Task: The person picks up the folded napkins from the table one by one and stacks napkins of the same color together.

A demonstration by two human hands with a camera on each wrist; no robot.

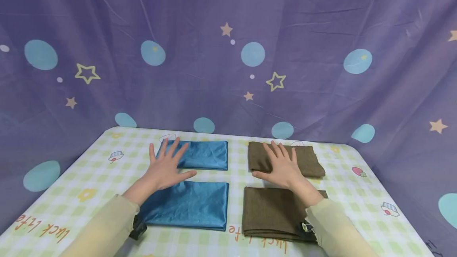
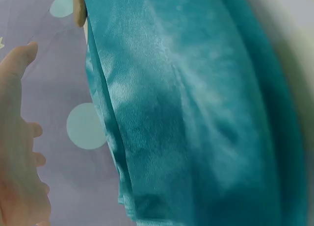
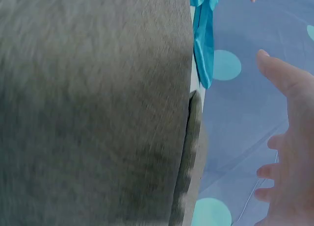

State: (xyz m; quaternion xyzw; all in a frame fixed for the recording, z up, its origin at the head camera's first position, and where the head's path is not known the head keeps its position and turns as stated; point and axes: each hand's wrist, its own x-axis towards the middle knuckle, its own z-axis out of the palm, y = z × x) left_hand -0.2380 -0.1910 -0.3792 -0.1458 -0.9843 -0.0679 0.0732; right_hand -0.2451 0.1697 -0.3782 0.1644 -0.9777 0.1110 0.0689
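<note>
Two folded shiny blue cloths lie on the left of the table, a far one (image 1: 208, 156) and a near one (image 1: 196, 205). To the right are two folded brown cloths, again far (image 1: 303, 160) and near (image 1: 267, 211). With fingers spread, my left hand (image 1: 166, 169) is over the blue pair and hides part of each. My right hand (image 1: 283, 169) spreads likewise over the brown pair. Both wrist views show a gap between hand and nearest cloth: blue cloth (image 2: 171, 113) beside the left hand (image 2: 19, 152), brown cloth (image 3: 98, 113) beside the right hand (image 3: 292, 167).
A green-and-white checked cover (image 1: 235, 177) with printed flowers and lettering lies on the table. Behind and along both sides hangs a purple curtain (image 1: 200, 86) with stars and blue dots. Dark devices sit under the left wrist (image 1: 138, 228) and right wrist (image 1: 306, 228).
</note>
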